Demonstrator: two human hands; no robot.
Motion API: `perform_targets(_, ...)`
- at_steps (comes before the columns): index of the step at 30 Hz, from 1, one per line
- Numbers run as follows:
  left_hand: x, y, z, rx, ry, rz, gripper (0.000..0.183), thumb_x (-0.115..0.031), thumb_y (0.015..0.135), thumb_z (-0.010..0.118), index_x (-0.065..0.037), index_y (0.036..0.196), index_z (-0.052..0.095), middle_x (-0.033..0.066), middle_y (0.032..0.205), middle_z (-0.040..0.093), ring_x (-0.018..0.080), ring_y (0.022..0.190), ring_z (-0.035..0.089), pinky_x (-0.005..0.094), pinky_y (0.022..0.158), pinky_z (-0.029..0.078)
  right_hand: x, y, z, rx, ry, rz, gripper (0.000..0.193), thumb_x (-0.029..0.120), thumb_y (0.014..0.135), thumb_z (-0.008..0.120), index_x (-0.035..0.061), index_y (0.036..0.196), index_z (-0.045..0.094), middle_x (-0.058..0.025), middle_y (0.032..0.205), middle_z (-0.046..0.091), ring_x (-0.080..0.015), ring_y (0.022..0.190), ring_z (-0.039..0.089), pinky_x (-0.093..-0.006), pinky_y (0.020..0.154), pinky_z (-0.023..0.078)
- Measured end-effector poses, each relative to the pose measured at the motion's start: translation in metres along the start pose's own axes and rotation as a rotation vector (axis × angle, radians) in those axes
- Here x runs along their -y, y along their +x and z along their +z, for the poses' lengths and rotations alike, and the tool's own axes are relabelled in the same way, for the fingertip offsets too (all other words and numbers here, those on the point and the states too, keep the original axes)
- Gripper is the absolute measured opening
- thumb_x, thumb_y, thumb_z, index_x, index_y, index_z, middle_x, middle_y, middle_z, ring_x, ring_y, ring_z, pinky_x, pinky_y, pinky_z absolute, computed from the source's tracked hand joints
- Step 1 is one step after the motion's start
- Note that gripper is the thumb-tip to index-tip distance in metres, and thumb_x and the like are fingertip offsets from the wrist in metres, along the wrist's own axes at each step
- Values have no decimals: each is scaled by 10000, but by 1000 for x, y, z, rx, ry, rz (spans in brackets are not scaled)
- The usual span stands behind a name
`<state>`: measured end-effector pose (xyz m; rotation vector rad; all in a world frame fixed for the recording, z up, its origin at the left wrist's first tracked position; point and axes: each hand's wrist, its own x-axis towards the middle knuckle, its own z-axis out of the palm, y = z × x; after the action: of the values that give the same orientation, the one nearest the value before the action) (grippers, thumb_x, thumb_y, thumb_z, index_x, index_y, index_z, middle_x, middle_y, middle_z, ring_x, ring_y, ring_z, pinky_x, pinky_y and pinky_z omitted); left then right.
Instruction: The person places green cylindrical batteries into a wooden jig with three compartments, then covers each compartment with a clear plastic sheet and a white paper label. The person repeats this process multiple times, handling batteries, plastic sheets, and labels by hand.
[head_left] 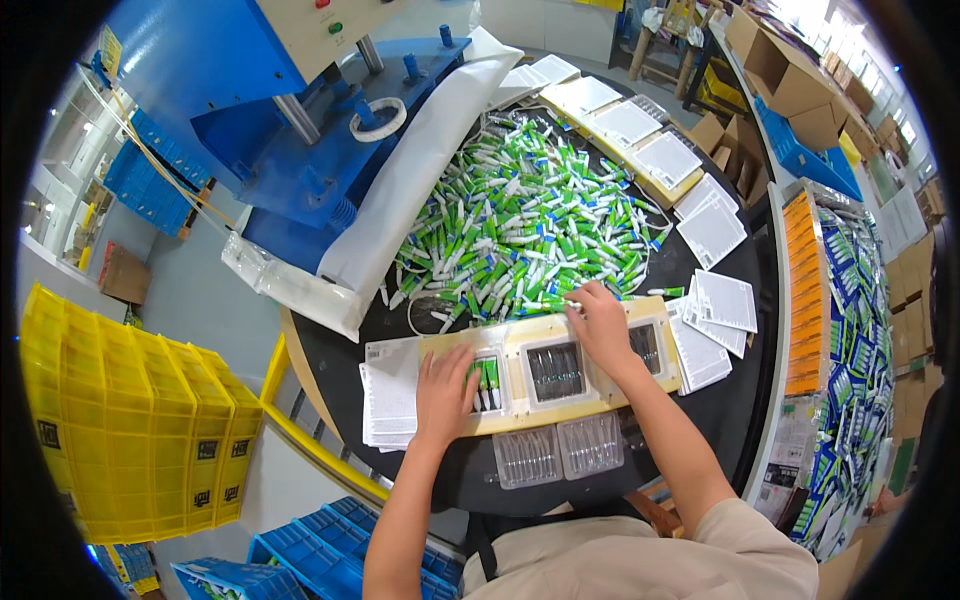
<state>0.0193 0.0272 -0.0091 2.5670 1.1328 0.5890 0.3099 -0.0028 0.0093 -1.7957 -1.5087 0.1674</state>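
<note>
My left hand [447, 395] lies over the left end of a pale yellow fixture board [520, 333], its fingers stretched beside a recess. Several small green-and-white tubes [487, 383] sit in that recess, partly covered by the hand. My right hand [603, 330] is above the board's far edge, thumb and fingers pinched at the white end of a small green tube [551, 305]. Below that hand, the middle recess holds a clear ribbed blister tray [555, 372] with no tubes in it. A similar recess [645, 347] lies on the right, partly behind my right wrist.
A large heap of green-and-white tubes [530, 220] covers the round black table beyond the board. White printed cards [390, 395] lie left, with more cards [720, 305] right. Two clear blister trays [560, 452] lie nearest me. A blue press machine [330, 150] stands back left.
</note>
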Motion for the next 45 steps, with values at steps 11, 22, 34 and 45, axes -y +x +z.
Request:
perform_targets(11,47,134,28,289,141,-446,420,-517,777,804,-99,762,771,93,806,729,292,773,710,436,648,540,4,25,4,303,-115,-470,144,116,844,677,-1,920,713,-175,1013,687,-311,947,693,-396,794,589)
perform_targets(22,55,141,46,64,-13,-585,324,-362,750,807,-59,860,766,118,885,730,318,831,709,447,729,556,2,-26,2,272,-76,-495,346,90,834,665,17,1173,674,-149,1233,667,-291,1123,642,-415,939,538)
perform_targets(34,-93,16,-8,-36,-325,140,297,-3,832,698,-54,1125,688,79,1185,710,259,1044,683,367,838,555,-43,34,1,84,-55,-292,174,138,837,746,75,999,744,-77,906,649,-289,938,629,-421,769,520)
perform_targets(45,-91,20,17,-65,6,404,365,-72,793,680,-49,1158,692,78,1249,693,239,1120,653,382,925,516,5,-107,-43,100,-149,-86,267,115,822,769,41,1074,721,-98,887,639,-292,790,633,-408,673,521)
